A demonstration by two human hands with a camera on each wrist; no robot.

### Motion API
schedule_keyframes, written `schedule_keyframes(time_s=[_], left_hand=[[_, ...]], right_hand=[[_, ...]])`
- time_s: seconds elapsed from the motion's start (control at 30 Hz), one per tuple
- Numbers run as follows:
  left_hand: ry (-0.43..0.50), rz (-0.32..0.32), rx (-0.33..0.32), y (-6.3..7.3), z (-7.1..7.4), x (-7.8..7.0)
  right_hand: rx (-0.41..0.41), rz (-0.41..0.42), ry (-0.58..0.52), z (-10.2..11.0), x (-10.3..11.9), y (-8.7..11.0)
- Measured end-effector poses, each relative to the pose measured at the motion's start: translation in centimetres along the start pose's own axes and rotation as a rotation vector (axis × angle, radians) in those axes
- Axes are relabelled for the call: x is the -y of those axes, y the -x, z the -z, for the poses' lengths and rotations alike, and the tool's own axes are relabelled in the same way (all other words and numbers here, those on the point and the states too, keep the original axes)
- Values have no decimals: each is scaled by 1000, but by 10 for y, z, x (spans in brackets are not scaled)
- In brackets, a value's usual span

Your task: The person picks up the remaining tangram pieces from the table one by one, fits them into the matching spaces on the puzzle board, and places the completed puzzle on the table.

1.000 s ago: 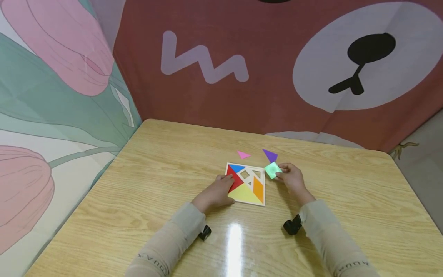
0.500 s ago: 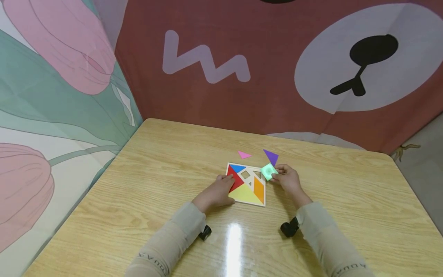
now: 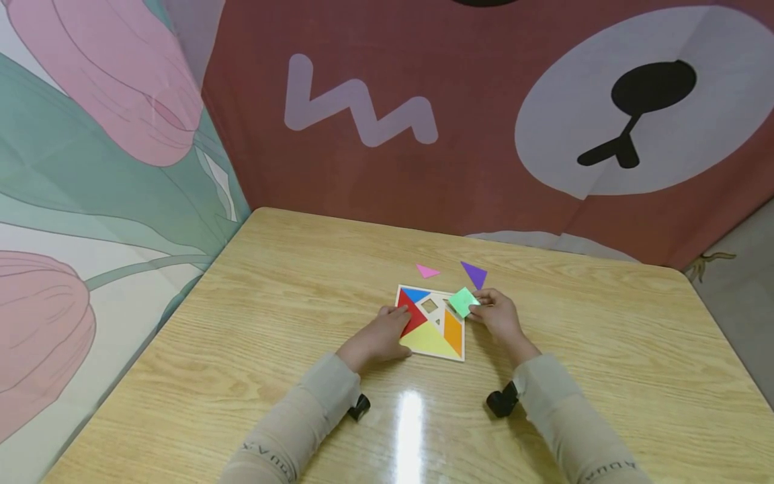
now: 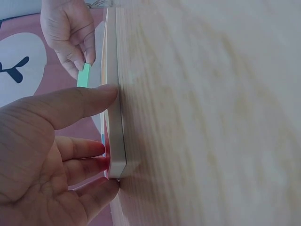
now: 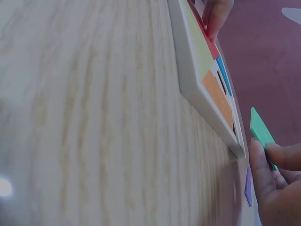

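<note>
A square tangram board (image 3: 463, 349) with a pale frame lies on the table. Red (image 3: 412, 313), yellow (image 3: 431, 341), orange (image 3: 452, 331) and blue (image 3: 415, 294) pieces sit in it. My left hand (image 3: 376, 338) holds the board at its left side, fingertips on the red piece and thumb (image 4: 101, 100) against the near edge. My right hand (image 3: 499, 316) pinches a green square tangram piece (image 3: 463, 302) between thumb and fingers. In the right wrist view the green piece (image 5: 261, 132) is tilted and apart from the board. From the head view it covers the board's top right corner.
Behind the board, a pink triangle (image 3: 427, 271) and a purple triangle (image 3: 474, 274) lie loose on the wooden table (image 3: 290, 296). A brown printed cloth (image 3: 375, 181) hangs at the table's far edge. Black wrist cameras (image 3: 502, 401) hang below the cuffs.
My right hand has moved left with the green square, from beside the board to over its top right corner. The left hand stays put on the board.
</note>
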State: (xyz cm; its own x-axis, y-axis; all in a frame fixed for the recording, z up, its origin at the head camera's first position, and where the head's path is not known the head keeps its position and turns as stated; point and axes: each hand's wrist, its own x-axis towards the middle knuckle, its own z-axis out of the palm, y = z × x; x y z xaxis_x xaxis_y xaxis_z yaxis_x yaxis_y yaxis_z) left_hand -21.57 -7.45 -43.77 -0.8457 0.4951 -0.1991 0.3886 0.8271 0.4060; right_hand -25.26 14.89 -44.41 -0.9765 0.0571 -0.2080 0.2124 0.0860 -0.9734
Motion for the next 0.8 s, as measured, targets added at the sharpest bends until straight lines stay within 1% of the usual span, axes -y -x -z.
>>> schedule_keyframes(time_s=[0.17,0.6,0.8], left_hand=[[2,5,7,0,0,0],[13,24,17,-1,-2,1],[17,32,21,0,0,0]], right_hand=[[-4,-1,19,-4,1,1],[3,35,23,-15,-1,3],[-19,19,94,-20,2,2]])
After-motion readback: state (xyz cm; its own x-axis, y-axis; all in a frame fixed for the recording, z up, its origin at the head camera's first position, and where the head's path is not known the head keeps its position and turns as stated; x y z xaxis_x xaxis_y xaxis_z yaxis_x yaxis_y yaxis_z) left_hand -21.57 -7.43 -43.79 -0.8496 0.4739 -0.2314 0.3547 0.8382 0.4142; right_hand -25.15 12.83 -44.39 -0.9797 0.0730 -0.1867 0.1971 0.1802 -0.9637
